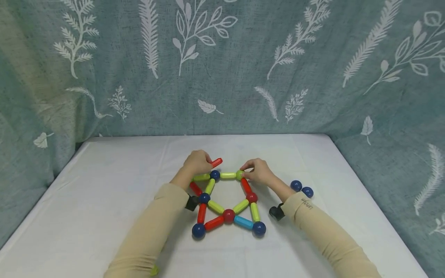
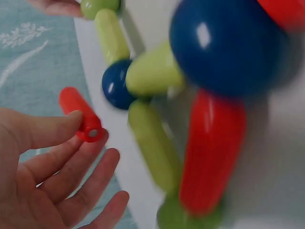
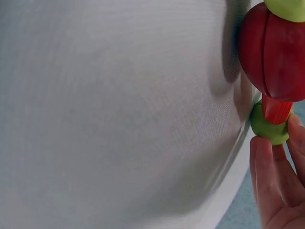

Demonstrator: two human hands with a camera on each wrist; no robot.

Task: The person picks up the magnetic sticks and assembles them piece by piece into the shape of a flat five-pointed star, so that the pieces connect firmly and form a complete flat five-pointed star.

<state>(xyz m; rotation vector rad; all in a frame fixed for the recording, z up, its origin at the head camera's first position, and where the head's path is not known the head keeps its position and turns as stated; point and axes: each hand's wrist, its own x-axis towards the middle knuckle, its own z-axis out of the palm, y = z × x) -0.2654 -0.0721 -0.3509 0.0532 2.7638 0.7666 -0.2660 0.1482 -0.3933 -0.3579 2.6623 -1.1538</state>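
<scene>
My left hand [image 1: 198,162] pinches a red magnetic rod [image 2: 80,113] between thumb and fingers, just above a blue ball [image 1: 215,175] at the back of a figure of rods and balls. With thumb and fingertips my right hand [image 1: 259,171] grips a green ball [image 3: 270,125] at the figure's back right corner. A yellow-green rod [image 1: 228,175] joins that ball to the blue one, and a red rod [image 1: 246,185] runs from it to a red ball [image 1: 252,197]. Nearer me sit another red ball [image 1: 228,216], a blue rod [image 1: 243,222] and two blue balls at the front corners.
Two loose blue balls [image 1: 301,189] lie right of the figure, beside my right forearm. A yellow-green piece [image 1: 154,270] shows partly from under my left sleeve. The white table [image 1: 87,200] ends at a green leaf-patterned curtain [image 1: 222,77].
</scene>
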